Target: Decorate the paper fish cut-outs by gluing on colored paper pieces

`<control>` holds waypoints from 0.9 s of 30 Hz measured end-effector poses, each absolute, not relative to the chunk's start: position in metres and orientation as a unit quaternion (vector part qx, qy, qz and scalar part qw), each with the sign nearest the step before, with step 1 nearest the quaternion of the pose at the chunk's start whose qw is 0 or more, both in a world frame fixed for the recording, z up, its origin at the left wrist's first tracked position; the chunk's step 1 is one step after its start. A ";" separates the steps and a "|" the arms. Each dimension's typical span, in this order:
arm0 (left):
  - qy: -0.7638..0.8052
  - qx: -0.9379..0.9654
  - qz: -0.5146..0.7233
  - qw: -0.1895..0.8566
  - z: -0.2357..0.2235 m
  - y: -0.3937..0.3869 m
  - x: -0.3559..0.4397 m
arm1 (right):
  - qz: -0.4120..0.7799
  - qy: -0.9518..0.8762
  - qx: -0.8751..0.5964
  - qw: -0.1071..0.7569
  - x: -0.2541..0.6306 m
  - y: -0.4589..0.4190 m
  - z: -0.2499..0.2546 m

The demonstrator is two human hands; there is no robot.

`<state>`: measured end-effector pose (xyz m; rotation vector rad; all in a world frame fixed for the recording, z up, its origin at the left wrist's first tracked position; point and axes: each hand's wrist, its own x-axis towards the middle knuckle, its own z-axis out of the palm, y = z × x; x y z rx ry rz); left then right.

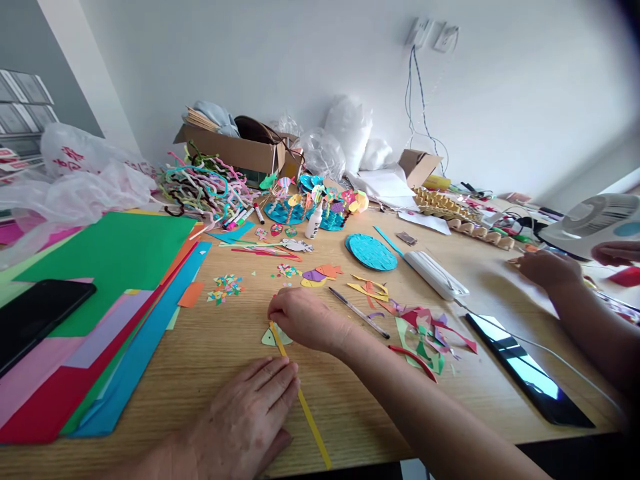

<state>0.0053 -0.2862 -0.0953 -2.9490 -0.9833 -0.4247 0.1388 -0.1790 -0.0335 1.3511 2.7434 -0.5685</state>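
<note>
My right hand (313, 320) reaches over the counter (200, 373), its fingers (279, 308) pinched together on the far end of a yellow paper strip (314, 427). My left hand (250, 410) lies nearer, palm down and outstretched, the fingers side by side; their tips rest on the middle of the strip without gripping it. The strip slants from my right fingertips toward the near edge, crossing a pale green paper fish (269, 337) that shows on both sides of it.

Just beyond, small paper confetti (225, 289) lies to the left, and an orange fish (330, 270) touches a purple fish (313, 275) farther off. A pen (357, 312) sits to the right of my wrist, with coloured paper scraps (433, 333) beyond it. Left of me is a stack of coloured paper (145, 260), a black phone (45, 310) on top.

A white glue bottle (314, 222) stands farther away, near a blue disc (375, 252) and a tangle of pipe cleaners (200, 190). At the far right, a co-worker's hand (550, 268) is near a white fan (595, 223); I cannot tell what it holds.
</note>
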 end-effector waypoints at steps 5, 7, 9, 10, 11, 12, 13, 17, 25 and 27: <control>-0.294 -0.946 -0.136 0.021 -0.084 -0.287 0.004 | -0.327 0.804 0.492 -0.072 0.158 -0.189 -0.031; -0.295 -0.941 -0.161 0.032 -0.077 -0.283 -0.001 | -0.441 0.733 0.508 -0.100 0.167 -0.194 -0.034; -0.308 -0.931 -0.193 0.040 -0.071 -0.276 -0.008 | -0.517 0.675 0.513 -0.114 0.173 -0.199 -0.038; -0.318 -0.927 -0.198 0.037 -0.068 -0.273 -0.011 | -0.540 0.655 0.514 -0.119 0.176 -0.201 -0.040; -0.324 -0.922 -0.209 0.034 -0.066 -0.270 -0.013 | -0.554 0.643 0.515 -0.123 0.177 -0.203 -0.042; -0.326 -0.920 -0.215 0.024 -0.064 -0.268 -0.016 | -0.559 0.639 0.514 -0.126 0.178 -0.205 -0.043; -0.325 -0.921 -0.216 0.011 -0.063 -0.267 -0.017 | -0.555 0.642 0.514 -0.126 0.178 -0.207 -0.044; -0.309 -0.925 -0.219 0.002 -0.064 -0.272 -0.018 | -0.439 0.710 0.536 -0.124 0.178 -0.211 -0.044; -0.306 -0.921 -0.240 0.021 -0.074 -0.274 -0.024 | -0.296 0.769 0.548 -0.144 0.186 -0.224 -0.048; -0.297 -0.926 -0.233 0.009 -0.075 -0.278 -0.023 | -0.291 0.767 0.549 -0.160 0.188 -0.228 -0.049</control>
